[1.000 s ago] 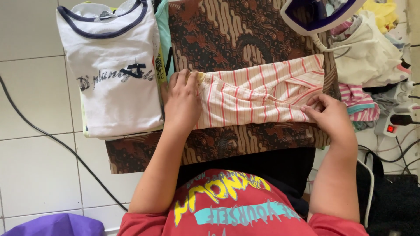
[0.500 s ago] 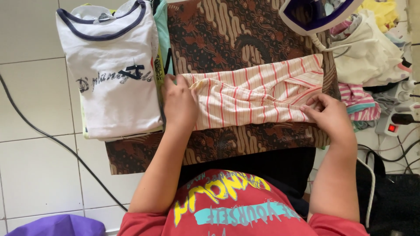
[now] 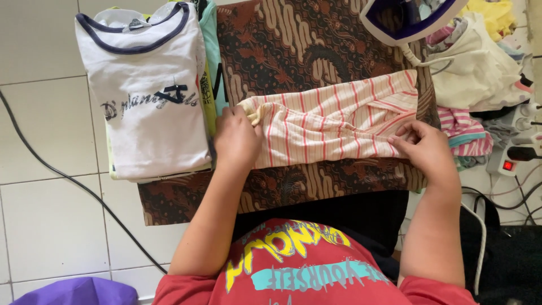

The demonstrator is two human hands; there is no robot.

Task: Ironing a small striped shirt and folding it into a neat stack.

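Batik cloth (image 3: 316,45) under striped garment (image 3: 333,127): your left hand (image 3: 237,138) has bunched its end inward, now pinching it; right hand (image 3: 426,149) pins the opposite end.

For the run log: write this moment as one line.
left hand: grips striped garment end | right hand: pinches other end | surface: patterned cloth | beside: folded white shirt

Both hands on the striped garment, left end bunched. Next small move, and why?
Probably flatten the left end: the left hand grips the striped garment where its edge is puckered and curled, while the right hand pins the other end on the brown patterned cloth. Smoothing leftward would flatten it.
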